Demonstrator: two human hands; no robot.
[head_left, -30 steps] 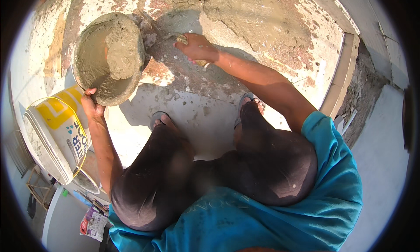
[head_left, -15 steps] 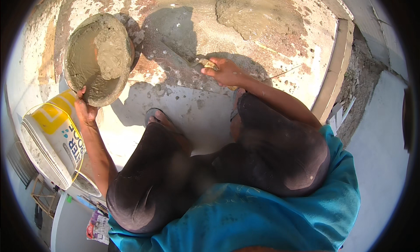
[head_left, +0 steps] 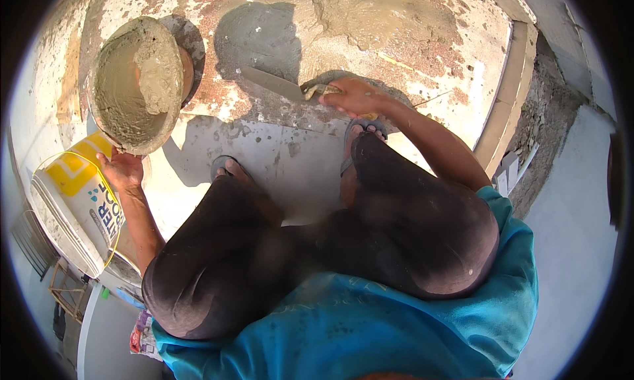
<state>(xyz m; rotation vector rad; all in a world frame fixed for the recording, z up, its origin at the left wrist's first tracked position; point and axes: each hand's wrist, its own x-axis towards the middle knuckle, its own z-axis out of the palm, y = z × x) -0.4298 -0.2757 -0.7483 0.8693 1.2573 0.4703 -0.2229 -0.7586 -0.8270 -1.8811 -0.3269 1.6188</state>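
Observation:
A round basin (head_left: 173,109) of wet grey mortar (head_left: 122,83) stands at the far left, its orange outer wall showing on the right side. Just below its near rim is my left hand (head_left: 124,171), thumb spread away and the other fingers reaching toward the rim, their tips partly hidden. My right hand (head_left: 356,96) is wrapped around the handle of a trowel (head_left: 271,83). The trowel's long flat blade points left, low over the mortar-smeared floor (head_left: 224,106); whether it touches cannot be made out.
A white and yellow bucket (head_left: 79,195) lies tilted beside my left forearm. Wet mortar (head_left: 389,17) is spread on the floor at the far middle. A raised ledge (head_left: 505,116) runs along the right. My sandalled feet (head_left: 363,129) rest on a smooth pale strip.
My left thumb has come off the basin's rim, and the hand sits slightly lower. The trowel's blade has turned flatter into view, while my right hand has shifted slightly right.

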